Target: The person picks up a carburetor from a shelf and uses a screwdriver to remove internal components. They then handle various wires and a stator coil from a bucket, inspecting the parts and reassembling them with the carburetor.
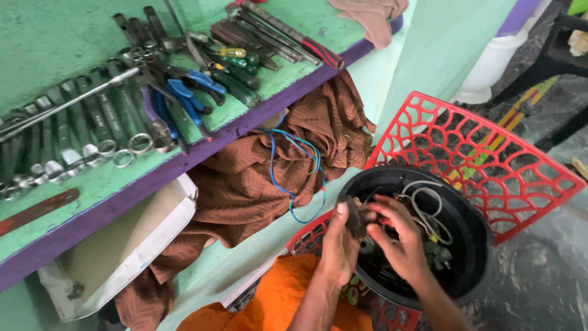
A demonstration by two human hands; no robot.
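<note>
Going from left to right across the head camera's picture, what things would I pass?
Row of spanners → blue-handled pliers → brown cloth → blue wire → left hand holding a small dark part → right hand → black bucket → red plastic chair.

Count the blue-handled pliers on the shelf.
2, side by side mid-shelf: one nearer the screwdrivers, one beside the spanner row. More could be hidden in the tool pile.

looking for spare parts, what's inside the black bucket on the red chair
The black bucket holds white cable and small dark parts. Both hands cover the middle, so its bottom is hidden.
</note>
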